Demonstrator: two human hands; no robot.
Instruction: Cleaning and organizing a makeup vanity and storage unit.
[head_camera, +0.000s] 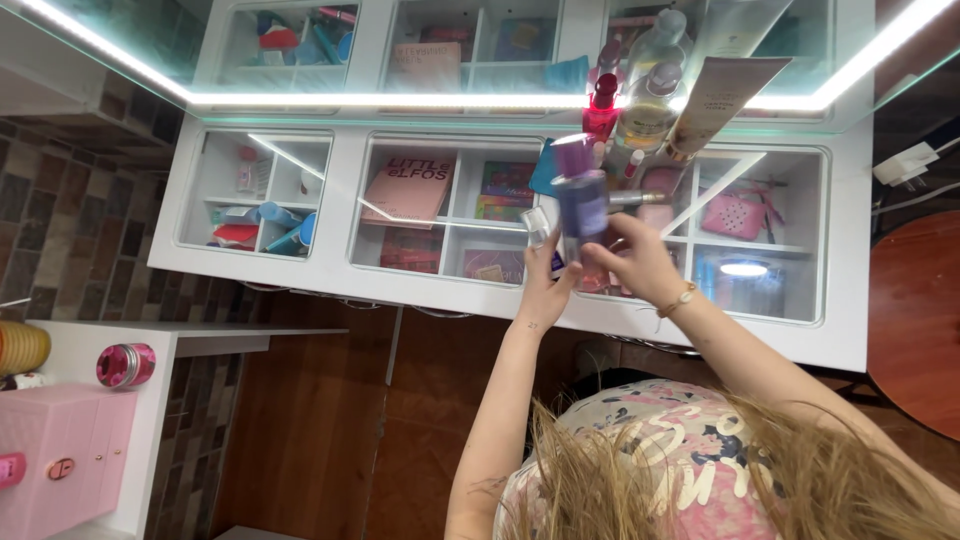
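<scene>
A purple bottle (580, 200) with a lighter purple cap is held up over the glass top of a white vanity table (340, 275). My right hand (638, 262) grips its lower end. Just left of it, my left hand (546, 287) is closed around a small clear container (537, 227) that touches the bottle's side. Both hands hover above the middle compartments under the glass. My hair and patterned pink top fill the bottom of the view.
A red bottle (603, 106), a clear bottle (650, 100) and a cream tube (716, 100) stand on the glass just beyond the hands. Compartments hold a pink book (408, 190) and a pink case (733, 215). A pink drawer box (60, 455) and pink jar (125, 365) sit left; a brown round table (915, 320) stands right.
</scene>
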